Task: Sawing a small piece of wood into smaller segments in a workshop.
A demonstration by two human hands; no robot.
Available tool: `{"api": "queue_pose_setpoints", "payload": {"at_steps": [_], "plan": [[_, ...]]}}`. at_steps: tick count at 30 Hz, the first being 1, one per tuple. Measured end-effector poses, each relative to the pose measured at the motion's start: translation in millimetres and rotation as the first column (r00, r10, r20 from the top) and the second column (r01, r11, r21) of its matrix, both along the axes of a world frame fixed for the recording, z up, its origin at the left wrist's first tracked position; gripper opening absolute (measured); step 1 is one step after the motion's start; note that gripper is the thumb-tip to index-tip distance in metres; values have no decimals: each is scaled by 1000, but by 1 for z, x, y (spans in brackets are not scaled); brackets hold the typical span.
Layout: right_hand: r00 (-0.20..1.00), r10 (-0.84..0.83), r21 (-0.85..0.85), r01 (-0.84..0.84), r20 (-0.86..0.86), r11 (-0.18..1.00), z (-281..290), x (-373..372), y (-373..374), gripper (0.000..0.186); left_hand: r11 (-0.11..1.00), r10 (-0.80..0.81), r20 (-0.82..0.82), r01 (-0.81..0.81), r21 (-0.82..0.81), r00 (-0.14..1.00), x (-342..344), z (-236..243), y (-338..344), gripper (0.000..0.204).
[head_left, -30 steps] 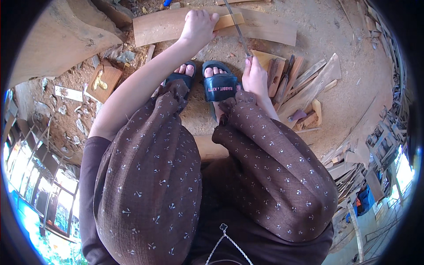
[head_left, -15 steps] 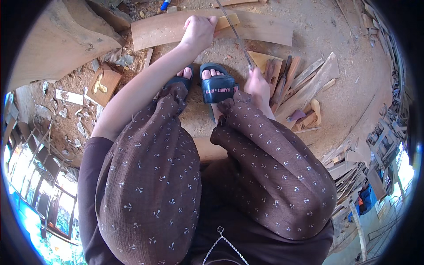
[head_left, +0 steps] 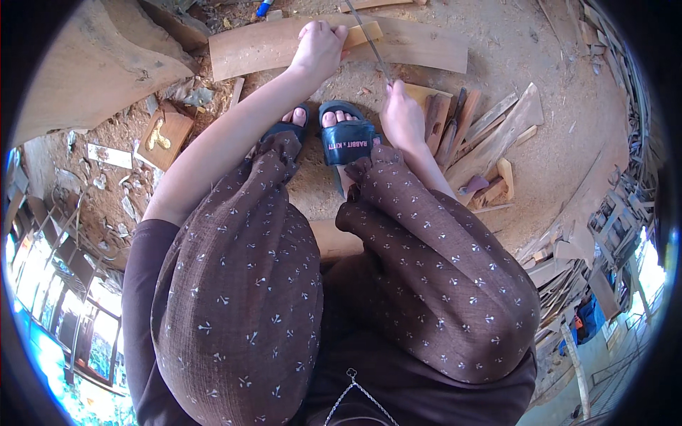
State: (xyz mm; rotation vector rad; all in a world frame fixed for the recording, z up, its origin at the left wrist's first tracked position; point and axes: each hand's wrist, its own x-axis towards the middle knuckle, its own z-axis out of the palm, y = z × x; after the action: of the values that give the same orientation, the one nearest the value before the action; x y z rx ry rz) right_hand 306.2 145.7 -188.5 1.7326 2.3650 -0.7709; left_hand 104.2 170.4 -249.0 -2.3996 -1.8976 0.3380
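Note:
Near the top, my left hand [head_left: 318, 48] grips a small light wooden block [head_left: 369, 32] over a long curved board [head_left: 249, 53] lying on the ground. In my right hand [head_left: 403, 119], beside the right sandal, is the end of a long thin metal tool [head_left: 378, 58], probably a file or rasp; its shaft crosses the block. The fingers of both hands are closed. My two dark sandals [head_left: 347, 145] are below the board, between my arms.
Scrap wood and tools [head_left: 490, 163] lie right of my right hand. A brown block [head_left: 174, 131] sits among debris at left, below a large slanted wooden piece [head_left: 92, 71]. A blue-and-white object [head_left: 264, 7] is at the top. Stacked offcuts [head_left: 611, 248] line the right edge.
My right hand has shifted left, and upward since half a second ago, with the thin tool sliding along across the block. My left hand stays on the block.

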Motion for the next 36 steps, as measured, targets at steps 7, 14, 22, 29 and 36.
{"api": "queue_pose_setpoints", "payload": {"at_steps": [7, 14, 22, 29, 36], "plan": [[974, -224, -206, 216, -16, 954, 23, 38, -59, 23, 995, 20, 3, -19, -100, 1000, -2, 9, -2, 43], [998, -24, -1, 24, 61, 1000, 6, 4, -10, 21, 987, 43, 14, -41, -153, 999, 2, 10, 3, 42], [995, -97, -39, 98, 13, 994, -7, 12, -21, 21, 987, 60, -51, -66, -144, 997, 5, 16, -2, 43], [970, -222, -150, 235, 103, 960, 12, 37, -69, 22, 982, 23, -49, -32, -186, 999, 4, 13, 2, 38], [998, -57, -62, 59, 34, 996, 3, -4, -4, 21, 990, 70, -88, -80, -114, 994, 6, 11, 0, 43]]}}
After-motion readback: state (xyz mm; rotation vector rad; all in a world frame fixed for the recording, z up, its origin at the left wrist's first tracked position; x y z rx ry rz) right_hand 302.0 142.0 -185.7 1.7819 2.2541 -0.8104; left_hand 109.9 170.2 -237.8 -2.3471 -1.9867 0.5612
